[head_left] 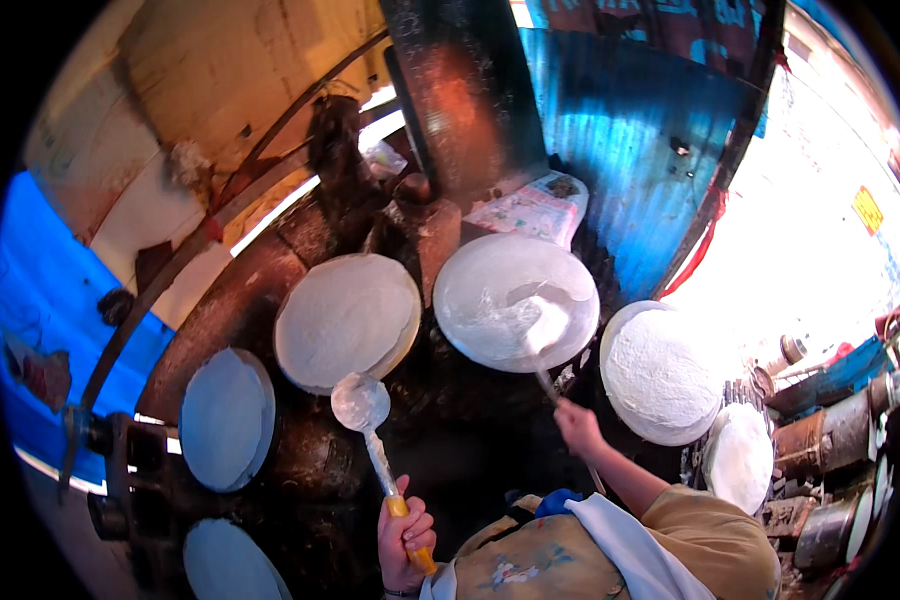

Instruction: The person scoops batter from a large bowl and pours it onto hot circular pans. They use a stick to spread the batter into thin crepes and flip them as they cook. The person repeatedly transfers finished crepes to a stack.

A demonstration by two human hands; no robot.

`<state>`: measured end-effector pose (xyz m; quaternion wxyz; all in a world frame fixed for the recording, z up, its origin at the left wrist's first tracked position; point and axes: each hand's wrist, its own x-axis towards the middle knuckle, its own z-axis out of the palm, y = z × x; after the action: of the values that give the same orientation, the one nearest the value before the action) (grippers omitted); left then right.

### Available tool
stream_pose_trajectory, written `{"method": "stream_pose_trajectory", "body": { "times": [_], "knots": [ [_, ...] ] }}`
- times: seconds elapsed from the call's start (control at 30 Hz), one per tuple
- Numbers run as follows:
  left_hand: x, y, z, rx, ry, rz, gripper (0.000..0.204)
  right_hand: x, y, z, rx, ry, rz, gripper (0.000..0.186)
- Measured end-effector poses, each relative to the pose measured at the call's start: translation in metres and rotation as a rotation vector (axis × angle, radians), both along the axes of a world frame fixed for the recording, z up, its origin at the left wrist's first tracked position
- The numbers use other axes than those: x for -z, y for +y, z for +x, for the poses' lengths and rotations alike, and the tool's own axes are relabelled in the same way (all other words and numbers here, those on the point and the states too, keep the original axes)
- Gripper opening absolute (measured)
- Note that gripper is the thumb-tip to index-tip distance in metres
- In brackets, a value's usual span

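My left hand (406, 530) is closed around the yellow handle of a ladle (362, 402). The ladle's round bowl is coated in white and hangs over the near edge of a pale disc of batter (345, 322). My right hand (578, 428) grips the thin handle of a spreading tool (547, 382), which reaches to the near rim of a round griddle (570, 262). Wet white batter (545, 322) lies on that griddle in a thick, swirled patch. The tool's far end is hard to make out against the batter.
More round griddles with white layers stand around me: two at left (227, 420) (232, 562), two at right (660, 375) (738, 460). A dark metal column (460, 100) rises behind. Metal cans (830, 440) lie at far right, and a patterned cloth (540, 208) lies behind the middle griddle.
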<state>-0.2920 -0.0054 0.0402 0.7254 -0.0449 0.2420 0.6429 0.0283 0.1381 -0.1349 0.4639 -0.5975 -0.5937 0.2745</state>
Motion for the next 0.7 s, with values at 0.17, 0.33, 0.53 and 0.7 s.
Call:
{"method": "stream_pose_trajectory", "body": {
  "times": [0.17,0.33,0.53,0.7],
  "knots": [
    [-0.006,0.013,0.009,0.011,0.044,0.017,0.044,-0.025,0.007,0.042,0.187,0.297,-0.573,0.027],
    [-0.004,0.03,0.024,0.062,-0.021,-0.004,0.044,-0.048,0.111,0.054,0.29,0.496,-0.595,0.025],
    [-0.009,0.03,0.025,0.126,-0.119,-0.084,0.049,-0.06,0.09,0.002,0.404,0.785,-0.321,0.031],
    [-0.002,0.041,0.029,0.223,-0.119,-0.075,0.051,-0.062,0.075,-0.064,0.213,0.912,-0.527,0.039]
  ]
}}
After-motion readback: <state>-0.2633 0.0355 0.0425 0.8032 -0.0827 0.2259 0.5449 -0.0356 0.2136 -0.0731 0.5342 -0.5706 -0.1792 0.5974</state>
